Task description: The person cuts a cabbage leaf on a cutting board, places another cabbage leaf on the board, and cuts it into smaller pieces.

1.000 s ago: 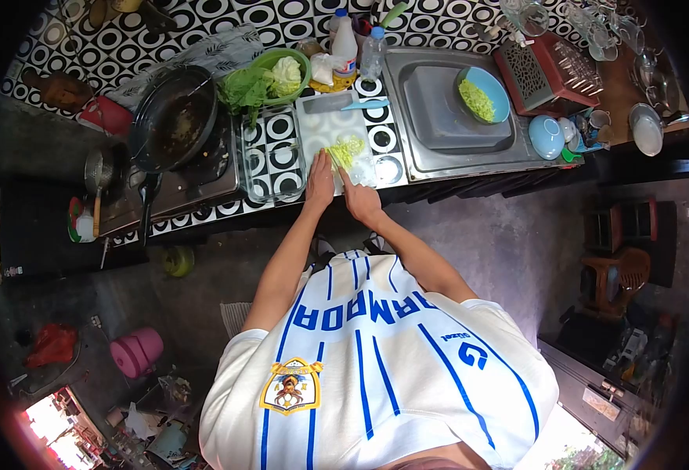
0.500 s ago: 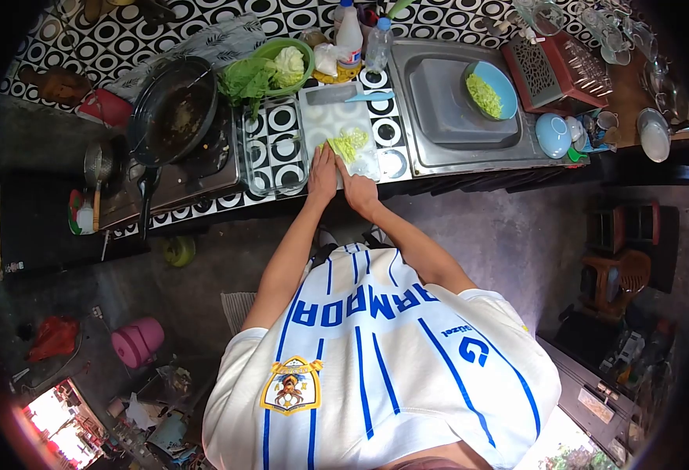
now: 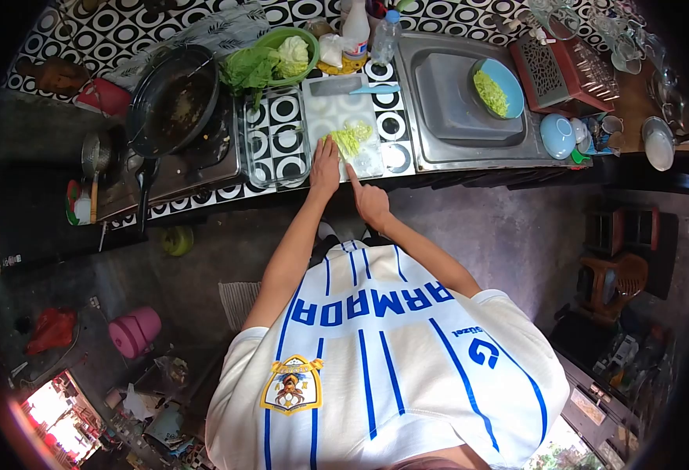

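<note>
My left hand (image 3: 325,167) lies with fingers stretched out over the near left part of a pale cutting board (image 3: 329,117), its fingertips at a small heap of sliced green cabbage (image 3: 348,140). Apart from it, my right hand (image 3: 370,203) is just off the board's near edge; its index finger points toward the board and the other fingers look curled. I see nothing held in either hand. Across the far end of the board lies a knife (image 3: 374,90) with a light-blue handle. A clear glass dish (image 3: 278,183) sits left of the board.
A green basin (image 3: 311,59) holds leafy cabbage (image 3: 293,56). The wok (image 3: 171,106) is on the stove at left, its handle jutting over the counter edge. In the sink area at right stands a blue bowl (image 3: 514,90) of shredded cabbage. Bottles (image 3: 385,39) stand behind the board.
My right hand has drawn back from the cabbage toward my body, index finger extended. My left hand stays beside the heap. The whole view has shifted slightly.
</note>
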Tool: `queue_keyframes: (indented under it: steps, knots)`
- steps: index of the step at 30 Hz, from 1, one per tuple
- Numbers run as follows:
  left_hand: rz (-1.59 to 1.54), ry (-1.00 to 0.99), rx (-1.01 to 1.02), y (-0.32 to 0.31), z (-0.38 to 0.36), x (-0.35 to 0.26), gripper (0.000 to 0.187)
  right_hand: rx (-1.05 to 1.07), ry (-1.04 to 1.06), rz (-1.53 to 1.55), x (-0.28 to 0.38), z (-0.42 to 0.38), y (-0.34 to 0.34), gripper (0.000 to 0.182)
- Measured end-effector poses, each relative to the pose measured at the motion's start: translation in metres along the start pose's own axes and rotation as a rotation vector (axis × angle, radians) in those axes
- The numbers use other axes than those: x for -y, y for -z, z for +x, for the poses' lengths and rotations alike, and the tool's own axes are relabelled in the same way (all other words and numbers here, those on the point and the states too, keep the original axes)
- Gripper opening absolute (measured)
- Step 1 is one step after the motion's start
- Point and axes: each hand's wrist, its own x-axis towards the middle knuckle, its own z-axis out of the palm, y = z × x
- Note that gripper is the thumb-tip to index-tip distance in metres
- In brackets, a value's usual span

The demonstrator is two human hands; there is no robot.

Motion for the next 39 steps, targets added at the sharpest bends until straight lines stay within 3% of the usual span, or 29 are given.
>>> queue_keyframes:
  steps: [11,20,24,30,39]
  knots:
    - [0.002,-0.013,-0.003,0.004,0.000,-0.002,0.054,0.018,0.007,0.017,-0.003,0.014,-0.001,0.090]
    - [0.002,-0.015,-0.013,-0.005,0.000,0.004,0.053,-0.165,0.153,-0.002,-0.018,0.059,-0.008,0.084]
    - [0.013,-0.023,-0.015,-0.001,0.000,0.002,0.054,-0.046,0.067,0.043,-0.020,0.012,-0.003,0.078]
    - [0.037,-0.013,-0.005,-0.003,0.000,0.002,0.055,-0.042,0.066,0.076,-0.016,-0.018,0.013,0.079]
    - [-0.012,-0.016,-0.011,-0.004,0.000,0.005,0.055,-0.147,0.054,0.033,-0.005,0.055,0.005,0.080]
